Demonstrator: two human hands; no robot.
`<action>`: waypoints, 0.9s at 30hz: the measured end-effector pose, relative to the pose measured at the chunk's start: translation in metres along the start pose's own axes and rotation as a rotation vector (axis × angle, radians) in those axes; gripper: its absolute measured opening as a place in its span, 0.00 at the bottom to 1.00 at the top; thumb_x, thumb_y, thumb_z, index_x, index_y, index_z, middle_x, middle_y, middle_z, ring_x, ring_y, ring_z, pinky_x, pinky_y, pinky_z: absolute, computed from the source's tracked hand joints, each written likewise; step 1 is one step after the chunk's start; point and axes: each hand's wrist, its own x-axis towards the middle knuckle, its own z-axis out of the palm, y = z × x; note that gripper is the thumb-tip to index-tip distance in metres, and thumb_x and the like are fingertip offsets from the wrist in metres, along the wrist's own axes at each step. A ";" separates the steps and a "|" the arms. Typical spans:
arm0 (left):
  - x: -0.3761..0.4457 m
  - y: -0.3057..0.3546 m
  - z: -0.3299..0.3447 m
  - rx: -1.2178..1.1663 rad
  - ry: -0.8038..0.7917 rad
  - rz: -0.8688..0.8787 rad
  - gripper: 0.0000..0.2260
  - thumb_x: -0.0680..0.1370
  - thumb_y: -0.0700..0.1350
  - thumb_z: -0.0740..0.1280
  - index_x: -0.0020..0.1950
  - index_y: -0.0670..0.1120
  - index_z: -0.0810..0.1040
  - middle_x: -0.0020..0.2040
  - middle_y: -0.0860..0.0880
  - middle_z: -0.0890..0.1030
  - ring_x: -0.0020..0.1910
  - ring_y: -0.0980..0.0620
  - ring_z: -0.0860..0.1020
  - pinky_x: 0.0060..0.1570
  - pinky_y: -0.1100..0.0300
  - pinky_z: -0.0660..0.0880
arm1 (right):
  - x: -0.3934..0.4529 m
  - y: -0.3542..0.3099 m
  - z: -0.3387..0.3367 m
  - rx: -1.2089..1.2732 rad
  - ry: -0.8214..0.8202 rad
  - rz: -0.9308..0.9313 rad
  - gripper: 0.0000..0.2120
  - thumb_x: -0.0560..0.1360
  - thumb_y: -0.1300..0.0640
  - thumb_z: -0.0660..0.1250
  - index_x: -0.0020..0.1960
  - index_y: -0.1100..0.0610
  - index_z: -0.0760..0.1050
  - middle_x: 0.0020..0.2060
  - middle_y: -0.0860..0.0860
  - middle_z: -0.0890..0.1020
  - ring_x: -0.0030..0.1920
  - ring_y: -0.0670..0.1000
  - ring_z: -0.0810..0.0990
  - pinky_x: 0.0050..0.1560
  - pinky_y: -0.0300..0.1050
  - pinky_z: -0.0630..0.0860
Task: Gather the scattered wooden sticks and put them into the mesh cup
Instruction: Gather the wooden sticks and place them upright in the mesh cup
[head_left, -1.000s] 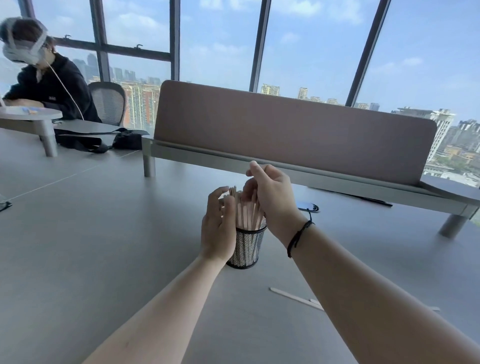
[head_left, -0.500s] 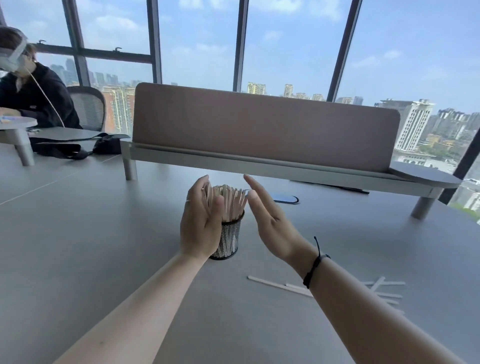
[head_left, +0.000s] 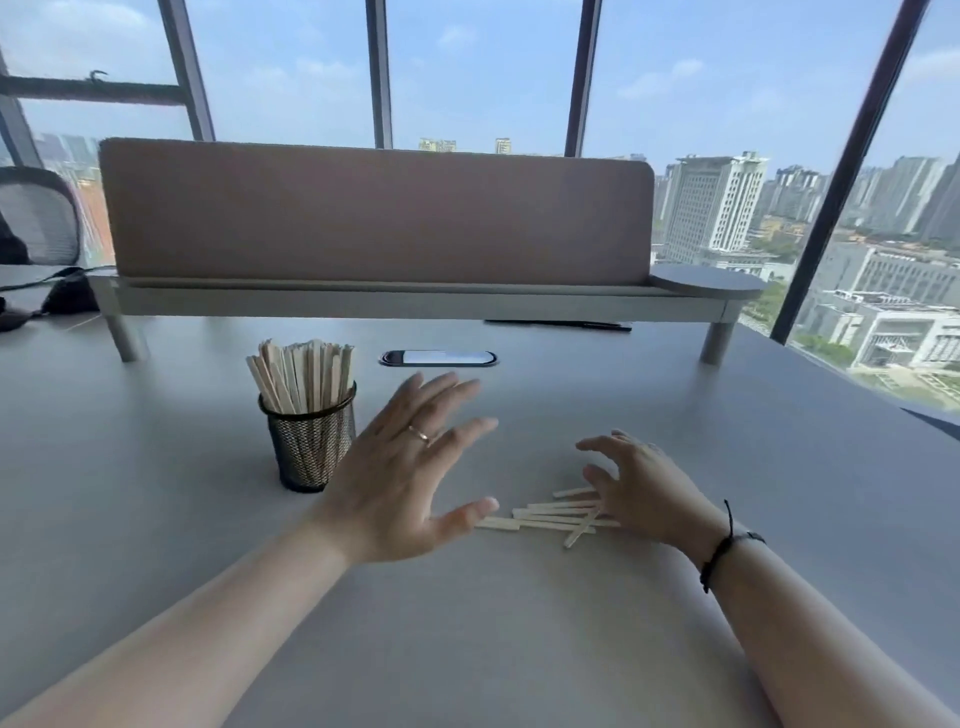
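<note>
A black mesh cup (head_left: 310, 446) stands upright on the grey table, packed with pale wooden sticks (head_left: 301, 375) that stick out of its top. Several loose wooden sticks (head_left: 550, 515) lie flat in a small pile to the cup's right. My left hand (head_left: 410, 470) hovers open with fingers spread, just right of the cup and left of the pile, its thumb near the leftmost stick. My right hand (head_left: 641, 486) is open, fingers curled down over the right end of the pile, hiding part of it. Neither hand holds anything.
A raised shelf with a brown fabric divider (head_left: 374, 208) spans the back of the table (head_left: 156, 519). A dark oval cable port (head_left: 437, 358) sits behind my hands. A mesh chair (head_left: 39, 215) and a black bag (head_left: 67, 293) are at far left. Windows lie behind.
Both hands have left the cup and moved right and down toward the loose sticks. The view has swung right, so the cup now sits left of my hands.
</note>
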 end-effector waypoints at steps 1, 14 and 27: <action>-0.001 0.002 0.003 -0.032 -0.109 0.016 0.32 0.77 0.67 0.61 0.73 0.46 0.72 0.77 0.44 0.66 0.77 0.44 0.62 0.76 0.44 0.59 | 0.003 0.006 -0.001 0.018 0.012 0.033 0.17 0.81 0.50 0.60 0.69 0.46 0.73 0.65 0.49 0.77 0.69 0.52 0.71 0.69 0.45 0.62; -0.010 -0.003 0.027 -0.257 -0.722 -0.333 0.53 0.62 0.83 0.53 0.81 0.59 0.46 0.82 0.57 0.46 0.80 0.61 0.43 0.78 0.60 0.41 | 0.017 -0.006 0.032 -0.028 0.057 0.064 0.15 0.81 0.46 0.56 0.61 0.53 0.73 0.63 0.50 0.77 0.68 0.51 0.70 0.68 0.47 0.62; 0.005 0.024 0.033 -0.309 -0.653 -0.440 0.58 0.62 0.80 0.63 0.82 0.54 0.43 0.83 0.52 0.51 0.81 0.56 0.48 0.78 0.58 0.45 | 0.030 -0.063 0.052 0.222 0.143 0.130 0.11 0.74 0.60 0.58 0.52 0.56 0.77 0.53 0.55 0.82 0.56 0.59 0.77 0.49 0.47 0.73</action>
